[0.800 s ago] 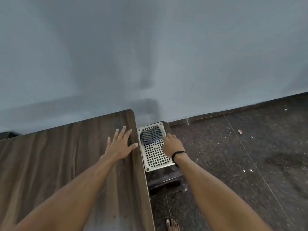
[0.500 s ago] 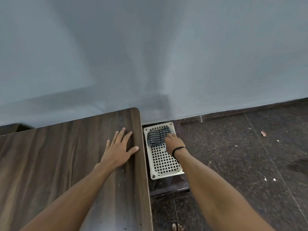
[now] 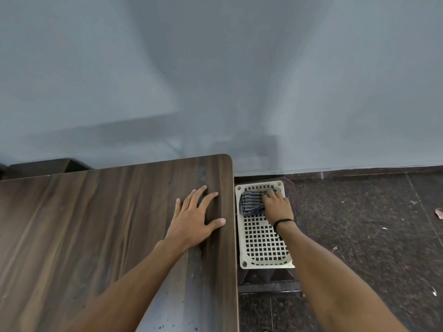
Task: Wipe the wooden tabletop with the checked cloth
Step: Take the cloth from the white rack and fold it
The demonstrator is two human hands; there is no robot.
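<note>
The wooden tabletop [image 3: 96, 224] fills the lower left, its right edge running down the middle of the view. My left hand [image 3: 195, 216] lies flat on it near that edge, fingers spread. The checked cloth [image 3: 251, 203], folded, dark with pale stripes, sits at the far end of a white perforated basket [image 3: 261, 250] beside the table, lower than the tabletop. My right hand [image 3: 278, 206] is on the cloth's right side, fingers over its top; whether they grip it I cannot tell. A black band is on that wrist.
The basket rests on a dark stool or stand [image 3: 268, 281] on a speckled dark floor [image 3: 364, 236]. A grey wall [image 3: 215, 80] rises just behind table and basket. Small bits of litter lie on the floor at right.
My right hand has moved forward along the basket and now lies on the cloth. My left hand has stayed flat on the tabletop. The view has shifted slightly.
</note>
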